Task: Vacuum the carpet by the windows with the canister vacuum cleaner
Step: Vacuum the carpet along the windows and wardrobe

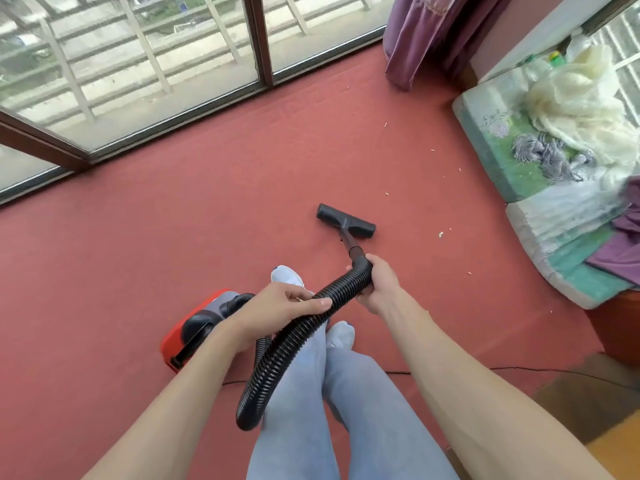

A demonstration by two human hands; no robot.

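Note:
A red and grey canister vacuum cleaner (194, 327) sits on the red carpet (207, 209) to my left. Its black ribbed hose (287, 344) loops down in front of my legs. My left hand (280, 306) grips the hose mid-length. My right hand (379, 284) holds the hose's upper end where it joins the black wand. The flat black floor nozzle (346, 221) rests on the carpet ahead of me. Small white scraps (441, 234) lie scattered to its right.
Large brown-framed windows (138, 74) run along the far side. A purple curtain (426, 36) hangs in the corner. A mattress (540, 188) piled with cloth lies at the right. A black power cord (519, 369) trails over the carpet behind me. My feet stand between vacuum and nozzle.

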